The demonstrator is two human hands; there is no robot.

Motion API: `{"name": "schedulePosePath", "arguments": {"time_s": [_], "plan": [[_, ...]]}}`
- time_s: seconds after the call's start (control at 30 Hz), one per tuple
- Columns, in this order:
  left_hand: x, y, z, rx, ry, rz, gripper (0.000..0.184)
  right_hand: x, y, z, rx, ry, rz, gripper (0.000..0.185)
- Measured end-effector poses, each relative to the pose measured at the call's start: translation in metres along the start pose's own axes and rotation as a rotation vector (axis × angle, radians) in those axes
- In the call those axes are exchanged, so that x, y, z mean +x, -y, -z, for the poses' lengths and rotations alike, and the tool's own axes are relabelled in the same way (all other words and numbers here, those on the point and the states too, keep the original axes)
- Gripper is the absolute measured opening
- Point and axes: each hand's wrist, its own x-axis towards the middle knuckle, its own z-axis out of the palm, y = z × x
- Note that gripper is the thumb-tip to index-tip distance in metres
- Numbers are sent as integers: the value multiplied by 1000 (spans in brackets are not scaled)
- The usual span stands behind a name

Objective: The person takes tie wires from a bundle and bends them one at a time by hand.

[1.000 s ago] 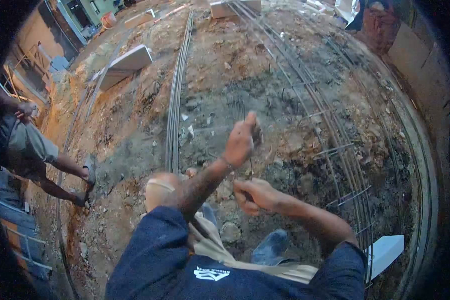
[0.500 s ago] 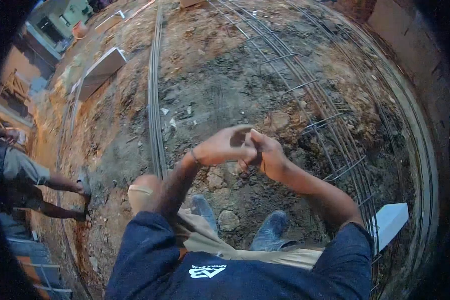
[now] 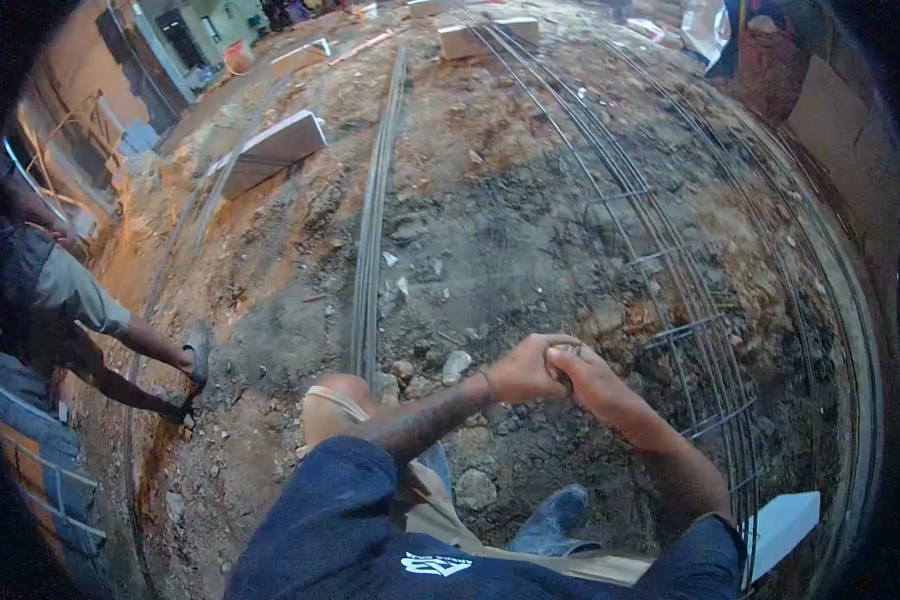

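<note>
The left hand [image 3: 528, 370] meets the right hand [image 3: 595, 380], fingers curled closed! Whether they grip anything is hidden. Steel bars [image 3: 670, 251] lie nearby.

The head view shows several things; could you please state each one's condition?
Left hand: fingers curled, touching the right; contents hidden
Right hand: touching the left; contents hidden
Bar bundle: lying on the ground
Barred frame: crosspieces spaced along it
Right boot: worn, on the ground
Co-worker: standing

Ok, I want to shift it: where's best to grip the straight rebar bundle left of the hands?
Probably wrap the straight rebar bundle just beyond the person's left knee, coming from above: that stretch is slim, nearly straight and uncovered.
</note>
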Motion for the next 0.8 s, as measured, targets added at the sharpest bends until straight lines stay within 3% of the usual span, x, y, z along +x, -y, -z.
{"name": "schedulePosePath", "arguments": {"time_s": [0.07, 0.13, 0.23, 0.43, 0.5, 0.57, 0.7, 0.8], "plan": [[1, 15, -5, 79, -95, -130, 61, -6, 12, -6, -56, -4, 25, 30], [-4, 5, -8, 15, -81, -109, 63, -5, 11, -4, -286, -55, 25, 32], [-6, 8, -11, -49, -71, -12, 64, 0, -5, -8, -173, -139, 63, 32], [0, 5, -2, 136, -99, -95, 55, -5, 16, -5, -76, -48, 78, 18], [6, 22, 1, 20, -90, -94, 53, -11, 32, -10, -137, -60, 156, 17], [9, 31, 5, 23, -105, -184, 56, -11, 31, -2, -103, -22, 76, 17], [3, 22, 2, 279, -221, -206, 56, -3, 20, 8, -199, -26, 114, 25], [-1, 12, -3, 322, -249, -44, 59, -11, 37, 1, -195, -48, 99, 28]]}}
